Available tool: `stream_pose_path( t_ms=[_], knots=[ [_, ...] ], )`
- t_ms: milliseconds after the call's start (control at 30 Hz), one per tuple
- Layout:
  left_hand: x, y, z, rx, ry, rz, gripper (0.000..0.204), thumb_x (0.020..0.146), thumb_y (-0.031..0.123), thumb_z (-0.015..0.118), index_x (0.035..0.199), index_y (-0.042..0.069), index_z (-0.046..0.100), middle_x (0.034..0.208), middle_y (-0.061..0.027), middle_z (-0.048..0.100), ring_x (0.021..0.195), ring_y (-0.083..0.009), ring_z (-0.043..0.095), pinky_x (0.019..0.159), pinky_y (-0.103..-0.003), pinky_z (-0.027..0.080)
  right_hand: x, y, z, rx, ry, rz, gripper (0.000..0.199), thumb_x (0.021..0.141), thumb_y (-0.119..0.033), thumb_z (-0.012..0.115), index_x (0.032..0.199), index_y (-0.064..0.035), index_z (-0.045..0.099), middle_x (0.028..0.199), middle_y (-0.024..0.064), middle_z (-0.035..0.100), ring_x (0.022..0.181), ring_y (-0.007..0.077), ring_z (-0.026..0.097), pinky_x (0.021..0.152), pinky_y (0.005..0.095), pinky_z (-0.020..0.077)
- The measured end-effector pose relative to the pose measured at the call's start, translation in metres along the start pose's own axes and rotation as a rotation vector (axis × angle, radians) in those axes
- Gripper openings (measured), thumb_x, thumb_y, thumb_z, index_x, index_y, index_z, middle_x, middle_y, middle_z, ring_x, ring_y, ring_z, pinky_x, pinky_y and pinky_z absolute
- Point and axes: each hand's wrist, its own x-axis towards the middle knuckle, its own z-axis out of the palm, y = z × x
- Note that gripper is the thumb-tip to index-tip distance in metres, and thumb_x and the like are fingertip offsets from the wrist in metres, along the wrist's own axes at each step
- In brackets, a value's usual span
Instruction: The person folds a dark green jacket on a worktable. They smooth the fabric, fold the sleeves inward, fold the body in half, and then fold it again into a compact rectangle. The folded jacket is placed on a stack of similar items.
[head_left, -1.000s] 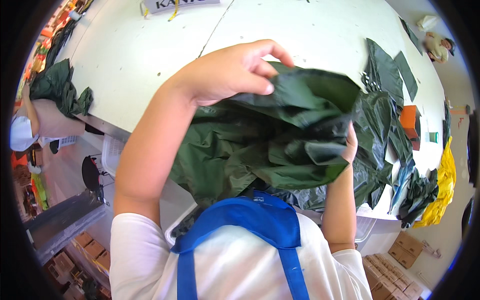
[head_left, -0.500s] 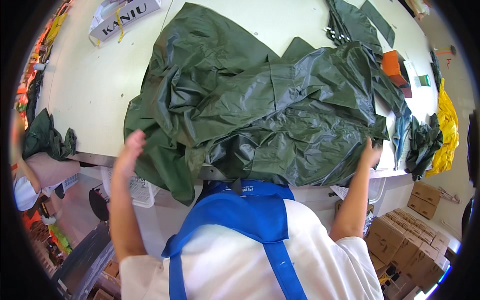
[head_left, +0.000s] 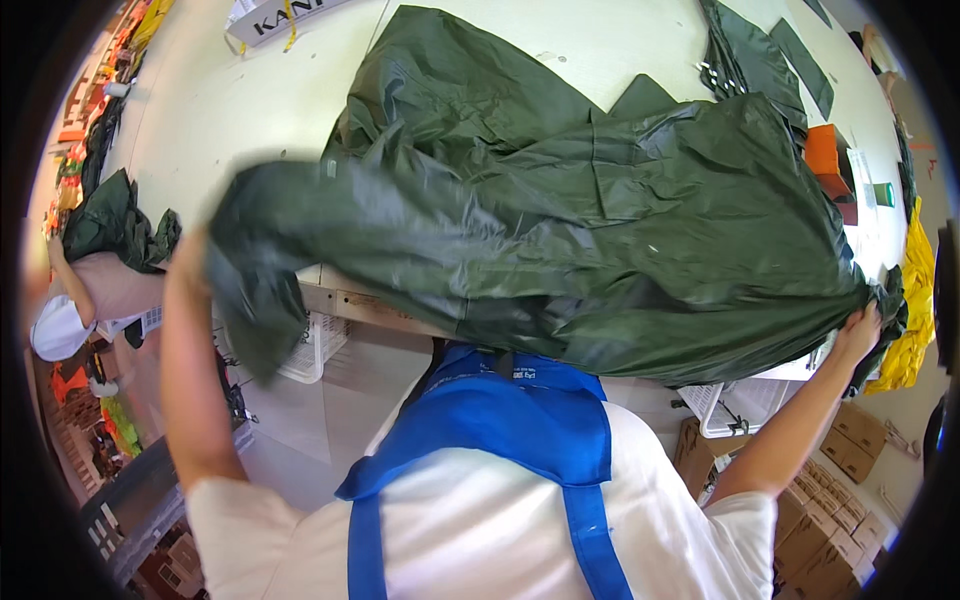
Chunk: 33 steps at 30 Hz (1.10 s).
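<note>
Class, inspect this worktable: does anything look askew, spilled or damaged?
The dark green garment looks askew: it is wrinkled and overhangs the near edge of the white table. No spill or damage shows.

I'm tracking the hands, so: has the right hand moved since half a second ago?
Yes, to the right: against the orange box, the right hand has gone from left of it to slightly right, nearer the yellow material.

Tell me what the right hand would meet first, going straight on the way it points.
Beyond the shiny dark green fabric garment in its grasp, the right hand would probably meet the crumpled dark green bunch just ahead, possibly part of it; depth is unclear.
</note>
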Motion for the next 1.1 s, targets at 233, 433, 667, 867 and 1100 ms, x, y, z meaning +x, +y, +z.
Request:
stream_pose_path(
  t_ms=[233, 433, 667, 867, 1100],
  knots=[
    [0.109, 0.033, 0.066, 0.156, 0.228, -0.003, 0.061, 0.093, 0.053, 0.037, 0.125, 0.003, 0.049, 0.121, -0.0109, 0.056, 0.109, -0.0218, 0.053, 0.095, -0.04, 0.041, -0.039, -0.127, 0.096, 0.244, -0.17, 0.204, 0.046, 0.1, -0.024, 0.041, 0.139, -0.0013, 0.034, 0.13, 0.0106, 0.048, 0.094, 0.0206, 0.063, 0.07, 0.0245, 0.0483],
    [0.065, -0.099, 0.041, -0.022, 0.246, -0.024, 0.053, 0.09, 0.043, 0.055, 0.125, 0.005, 0.049, 0.119, -0.0092, 0.057, 0.108, -0.0197, 0.052, 0.096, -0.037, 0.039, -0.379, -0.133, 0.085, 0.908, -0.844, 1.235, 0.031, 0.093, -0.038, 0.053, 0.114, -0.0156, 0.056, 0.119, 0.0172, 0.059, 0.096, 0.0306, 0.062, 0.075, 0.0402, 0.0506],
    [0.049, -0.149, 0.039, 0.436, 0.345, -0.175, 0.039, 0.085, 0.015, 0.063, 0.119, 0.001, 0.051, 0.11, -0.0067, 0.059, 0.09, -0.0142, 0.054, 0.088, -0.03, 0.041, -0.444, -0.073, 0.077, 1.08, 0.126, 1.416, 0.026, 0.098, -0.032, 0.044, 0.108, -0.0098, 0.054, 0.105, 0.0146, 0.058, 0.104, 0.0298, 0.056, 0.086, 0.0427, 0.0482],
    [0.035, -0.074, 0.063, 0.222, 0.396, 0.245, 0.033, 0.093, 0.027, 0.056, 0.116, 0.004, 0.056, 0.098, -0.0023, 0.062, 0.071, -0.0087, 0.052, 0.068, -0.024, 0.045, -0.463, -0.021, 0.044, 1.001, 0.285, 1.765, 0.028, 0.095, -0.037, 0.048, 0.108, -0.0128, 0.052, 0.087, 0.01, 0.056, 0.081, 0.0224, 0.057, 0.071, 0.0394, 0.0463],
    [0.043, 0.065, 0.091, 0.399, 0.194, 0.708, 0.027, 0.097, 0.018, 0.05, 0.116, 0.0, 0.056, 0.1, -0.0009, 0.063, 0.086, -0.0063, 0.056, 0.078, -0.021, 0.043, -0.448, 0.022, 0.065, 1.187, 0.575, 1.14, 0.035, 0.099, -0.043, 0.035, 0.114, -0.0214, 0.058, 0.121, 0.0087, 0.056, 0.111, 0.0274, 0.049, 0.089, 0.0506, 0.0402]
  ],
)
